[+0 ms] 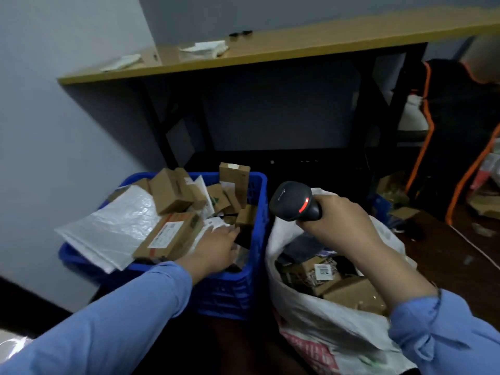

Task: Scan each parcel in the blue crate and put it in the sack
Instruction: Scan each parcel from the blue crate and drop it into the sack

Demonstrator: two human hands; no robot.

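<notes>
The blue crate (243,282) stands on the floor, heaped with brown cardboard parcels and a large white plastic mailer (116,226). My left hand (216,250) reaches down into the crate's near right corner beside a labelled brown box (167,236); its fingertips are hidden among the parcels. To the right, the white sack (324,315) stands open with several scanned boxes inside. My right hand (343,220) grips a black barcode scanner (292,201) above the sack, its red light glowing and its head pointing left toward the crate.
A wooden-topped table (270,50) with black legs stands behind the crate, with papers on it. A black bag with orange trim (454,136) and loose cardboard lie at the right. A grey wall runs along the left.
</notes>
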